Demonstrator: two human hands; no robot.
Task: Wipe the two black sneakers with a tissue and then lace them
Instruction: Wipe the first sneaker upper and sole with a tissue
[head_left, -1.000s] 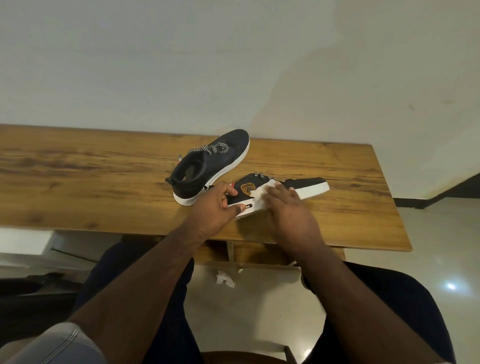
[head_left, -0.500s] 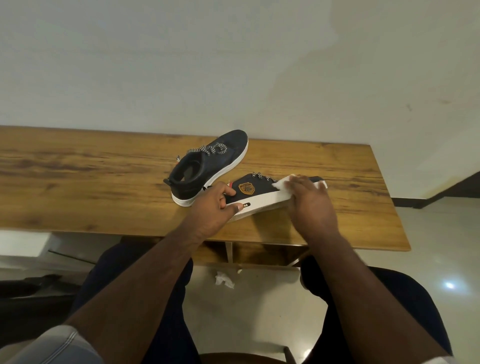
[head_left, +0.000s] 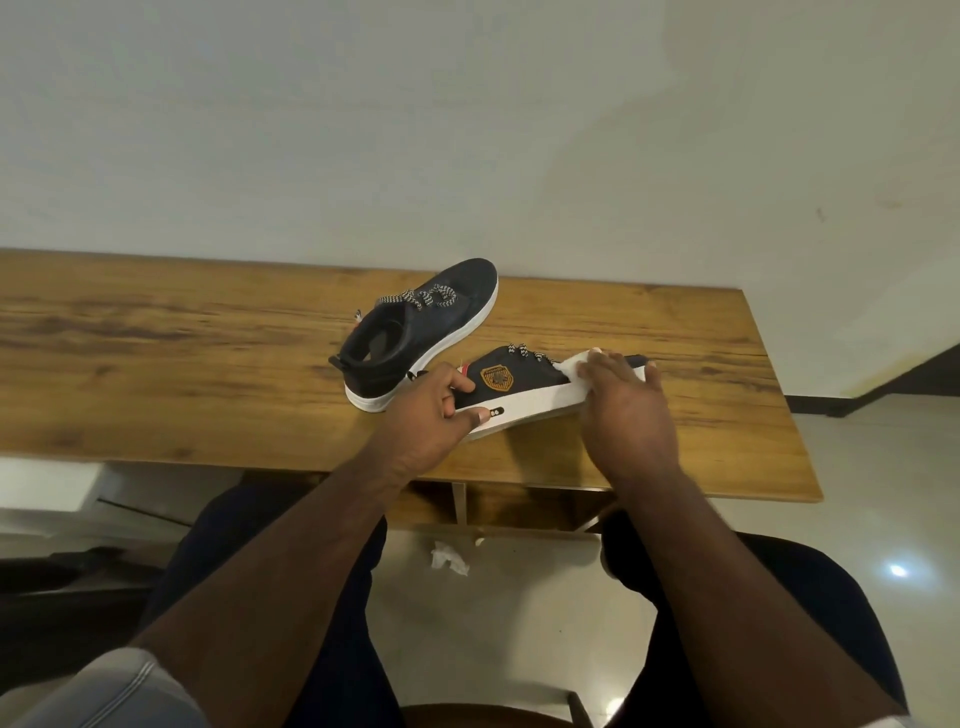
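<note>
Two black sneakers with white soles lie on the wooden table (head_left: 156, 364). The far sneaker (head_left: 415, 332) stands upright, toe toward the wall, with loose black-and-white laces. The near sneaker (head_left: 514, 389) is tipped on its side, showing an orange badge and its white sole edge. My left hand (head_left: 426, 410) grips its heel, thumb on the sole. My right hand (head_left: 623, 410) presses a white tissue (head_left: 571, 364) against the toe end of that sneaker, fingers laid over it. Most of the tissue is hidden under the hand.
A crumpled white tissue (head_left: 449, 558) lies on the tiled floor under the table. The table's right end (head_left: 779, 415) is close to my right hand, and a plain wall rises right behind the table. My legs are under the front edge.
My right hand with the tissue slid from the middle of the near sneaker's side toward its toe, then stayed there. My left hand kept its hold on the heel.
</note>
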